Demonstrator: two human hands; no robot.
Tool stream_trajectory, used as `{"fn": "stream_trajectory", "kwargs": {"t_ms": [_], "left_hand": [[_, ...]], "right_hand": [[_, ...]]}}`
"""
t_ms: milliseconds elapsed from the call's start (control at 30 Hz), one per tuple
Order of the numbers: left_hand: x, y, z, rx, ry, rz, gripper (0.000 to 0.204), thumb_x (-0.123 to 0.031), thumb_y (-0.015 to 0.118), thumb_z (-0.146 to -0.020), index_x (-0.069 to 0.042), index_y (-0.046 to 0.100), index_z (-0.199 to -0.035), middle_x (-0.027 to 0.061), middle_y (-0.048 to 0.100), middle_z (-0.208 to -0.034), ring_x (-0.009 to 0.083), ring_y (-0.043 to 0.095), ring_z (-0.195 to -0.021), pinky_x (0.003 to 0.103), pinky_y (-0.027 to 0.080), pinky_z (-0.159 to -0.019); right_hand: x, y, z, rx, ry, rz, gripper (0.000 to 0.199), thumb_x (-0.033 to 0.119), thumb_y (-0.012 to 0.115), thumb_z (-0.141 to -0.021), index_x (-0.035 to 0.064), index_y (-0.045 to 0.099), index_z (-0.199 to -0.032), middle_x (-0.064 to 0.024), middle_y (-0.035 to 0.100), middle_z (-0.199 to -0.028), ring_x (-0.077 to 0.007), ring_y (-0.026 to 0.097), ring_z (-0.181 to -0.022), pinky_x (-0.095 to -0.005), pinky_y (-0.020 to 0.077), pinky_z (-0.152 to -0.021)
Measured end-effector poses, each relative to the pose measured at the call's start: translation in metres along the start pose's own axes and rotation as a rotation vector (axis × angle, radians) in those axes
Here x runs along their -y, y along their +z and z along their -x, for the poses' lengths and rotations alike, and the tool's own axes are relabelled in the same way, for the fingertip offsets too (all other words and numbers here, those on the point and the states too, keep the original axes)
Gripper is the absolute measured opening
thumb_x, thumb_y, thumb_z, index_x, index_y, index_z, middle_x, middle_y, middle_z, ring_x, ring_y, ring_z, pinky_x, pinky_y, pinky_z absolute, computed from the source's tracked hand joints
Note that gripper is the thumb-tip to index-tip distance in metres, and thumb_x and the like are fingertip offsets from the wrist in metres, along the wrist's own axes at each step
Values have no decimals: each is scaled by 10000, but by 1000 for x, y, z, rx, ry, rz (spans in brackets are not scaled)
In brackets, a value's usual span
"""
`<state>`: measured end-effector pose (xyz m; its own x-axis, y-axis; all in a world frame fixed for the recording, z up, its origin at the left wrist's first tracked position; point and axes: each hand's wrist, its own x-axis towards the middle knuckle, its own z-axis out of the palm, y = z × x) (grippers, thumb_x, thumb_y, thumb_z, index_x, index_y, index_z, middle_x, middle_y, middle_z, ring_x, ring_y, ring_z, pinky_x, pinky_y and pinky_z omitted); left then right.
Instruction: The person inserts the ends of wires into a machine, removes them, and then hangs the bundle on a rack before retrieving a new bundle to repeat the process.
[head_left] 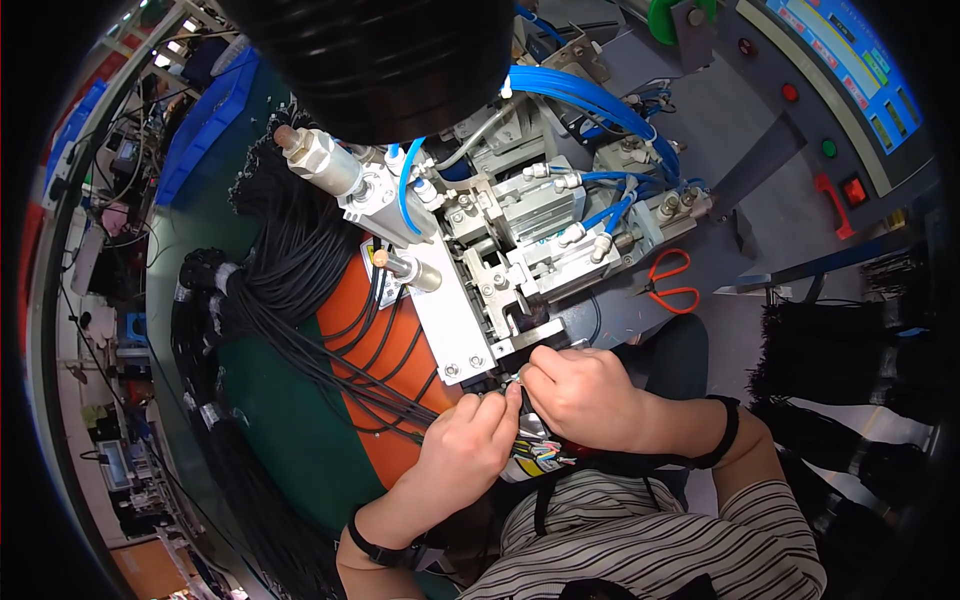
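My left hand (468,440) is closed in a pinch on a black cable (385,395) that runs in from the bundle on the left. My right hand (585,398) is pinched close beside it, the fingertips of both hands nearly meeting. Something small and pale sits between them; what my right fingers grip is hidden. Just beyond the fingers stands a metal press-like machine (455,320) with cylinders and blue air hoses (590,95). Below the hands, loose coloured wire ends (545,457) lie close to my body.
Thick bundles of black cables (290,250) lie over a green and orange surface (375,350) on the left. Red-handled scissors (670,282) rest on the grey bench at right. A control panel with a screen (850,60) stands at upper right. More black bundles (830,350) hang at far right.
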<state>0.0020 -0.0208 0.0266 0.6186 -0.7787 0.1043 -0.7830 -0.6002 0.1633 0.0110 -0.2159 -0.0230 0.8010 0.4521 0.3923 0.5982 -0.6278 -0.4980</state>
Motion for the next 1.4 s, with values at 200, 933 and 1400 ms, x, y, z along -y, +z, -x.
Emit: {"fn": "stream_trajectory", "kwargs": {"t_ms": [200, 933, 1400], "left_hand": [[3, 0, -6, 13, -3, -13, 431, -44, 617, -746, 76, 642, -1160, 58, 508, -831, 176, 535, -720, 274, 485, -577], [16, 6, 20, -258, -307, 385, 185, -47, 735, -819, -20, 659, -986, 118, 597, -792, 286, 617, -640, 377, 480, -549], [11, 22, 2, -444, -148, 448, 217, -40, 727, -832, -12, 668, -1038, 120, 659, -817, 259, 626, -634, 371, 478, -542]], "right_hand": [[-7, -3, -1, 49, 31, -53, 111, 96, 663, -801, 62, 566, -759, -58, 540, -770, -217, 603, -548, -344, 489, -481], [-5, -4, 6, -14, 182, -841, 179, -33, 697, -849, -20, 657, -1023, -71, 660, -887, -81, 614, -650, -229, 463, -557], [-5, -1, 8, 54, 635, -1573, 181, 15, 636, -937, -26, 604, -1110, -45, 641, -842, -43, 593, -650, -178, 441, -549]]}}
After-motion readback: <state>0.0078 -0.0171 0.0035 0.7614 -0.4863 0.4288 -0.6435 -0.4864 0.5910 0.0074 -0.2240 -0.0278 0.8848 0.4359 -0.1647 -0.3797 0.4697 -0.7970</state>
